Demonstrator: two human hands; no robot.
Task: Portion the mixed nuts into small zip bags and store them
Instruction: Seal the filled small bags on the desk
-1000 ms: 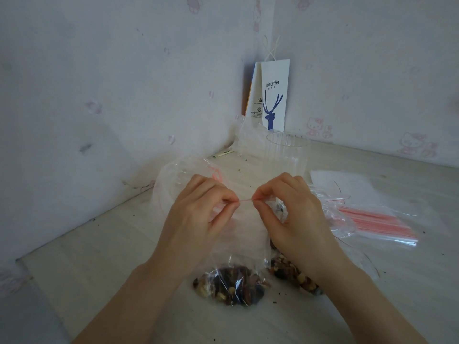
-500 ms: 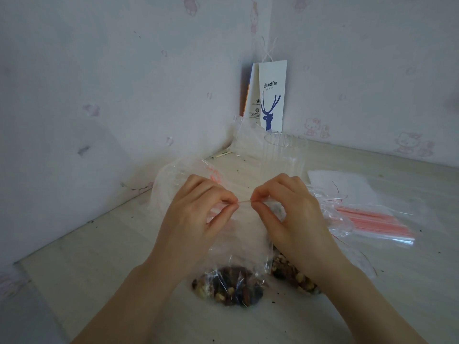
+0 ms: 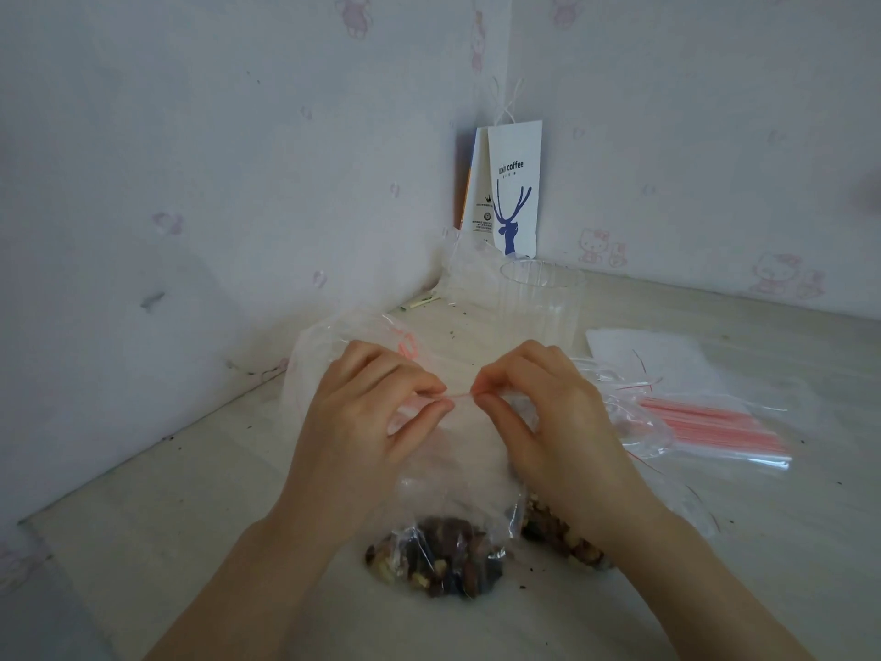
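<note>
Pale tabletop (image 3: 143, 541) set into a wallpapered corner. Holds 1 small zip bag (image 3: 448, 469) upright on it, pinching the red seal strip (image 3: 458, 396) at the top between thumb and curled fingers of the left hand (image 3: 367, 422) and likewise of the right hand (image 3: 558, 422), the 2 hands close together, a short stretch of strip showing between. Mixed nuts (image 3: 438, 560) bunched at the bag's bottom, resting on the table. Under the right wrist, another heap of nuts (image 3: 558, 531) in plastic. Farther right, a stack of empty zip bags (image 3: 705, 422); behind, a clear cup (image 3: 541, 302) and a paper coffee bag (image 3: 515, 188) in the corner.
</note>
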